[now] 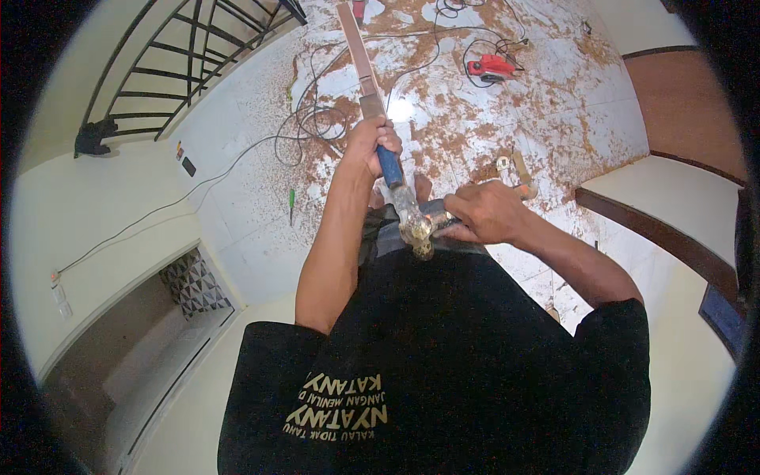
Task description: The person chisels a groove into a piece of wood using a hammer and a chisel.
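Head view: left hand [372,146] grips blue-handled hammer [400,194]; right hand [484,212] at its head.

Hammer [405,207] head partly hidden under right hand [484,212]; small items beyond hand too small to tell.

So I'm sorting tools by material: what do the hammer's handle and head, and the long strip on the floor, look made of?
Hammer handle: blue, matte, probably rubber or plastic grip. Hammer head: worn, dull-shiny metal, likely steel. Long strip: brown, flat, looks like wood; sawdust around it fits.
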A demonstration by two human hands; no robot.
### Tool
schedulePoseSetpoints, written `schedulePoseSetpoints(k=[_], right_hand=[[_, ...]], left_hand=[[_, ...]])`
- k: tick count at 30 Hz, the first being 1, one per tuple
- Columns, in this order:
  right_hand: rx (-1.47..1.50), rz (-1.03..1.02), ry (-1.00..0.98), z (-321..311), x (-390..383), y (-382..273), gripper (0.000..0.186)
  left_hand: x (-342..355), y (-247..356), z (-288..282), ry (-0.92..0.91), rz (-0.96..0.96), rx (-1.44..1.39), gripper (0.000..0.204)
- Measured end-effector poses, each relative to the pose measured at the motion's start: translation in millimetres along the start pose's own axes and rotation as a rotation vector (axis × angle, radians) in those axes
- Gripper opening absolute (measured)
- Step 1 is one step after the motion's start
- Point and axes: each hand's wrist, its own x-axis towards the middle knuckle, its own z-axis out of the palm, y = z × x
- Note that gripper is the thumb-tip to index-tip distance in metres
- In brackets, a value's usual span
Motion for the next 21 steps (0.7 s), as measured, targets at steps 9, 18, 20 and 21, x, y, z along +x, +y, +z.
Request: schedulePoseSetpoints(k=[9,18,20,21], right_hand=[[-0.018,-0.165,-0.084,-12,9,2,0.041],[-0.044,-0.117,-0.102,-14,18,2,0.036],[-0.029,0.017,-0.107,1,9,1,0.036],[-0.028,0.020,-0.107,0,5,-3,0.036]], left_hand=[[-3,2,9,0.011,-0.008,0.002,0.019],[1,-1,6,0.026,0.036,0.034,0.023],[1,-5,4,0.030,0.080,0.123,0.022],[1,-5,5,0.029,0.077,0.124,0.022]])
